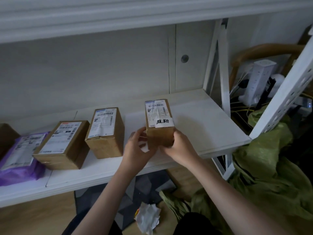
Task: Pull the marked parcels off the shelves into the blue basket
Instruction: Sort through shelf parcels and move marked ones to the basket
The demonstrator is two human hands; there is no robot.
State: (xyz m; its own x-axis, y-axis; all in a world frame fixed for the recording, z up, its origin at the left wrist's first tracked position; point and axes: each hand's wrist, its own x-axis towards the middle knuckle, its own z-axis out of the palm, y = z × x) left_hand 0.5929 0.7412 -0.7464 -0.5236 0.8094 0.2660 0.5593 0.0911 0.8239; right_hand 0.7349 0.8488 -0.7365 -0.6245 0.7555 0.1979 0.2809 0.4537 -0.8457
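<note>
White shelf (211, 119): both hands grip marked parcel (159, 116); three others beside.

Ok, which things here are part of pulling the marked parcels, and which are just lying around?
Part of the job:
- marked box with handwritten tape, gripped by left hand and right hand
- white shelf
- unmarked boxes and purple mailer, to check

Lying about:
- green sacks
- crumpled paper
- power strip tower

The blue basket is not in view.
</note>
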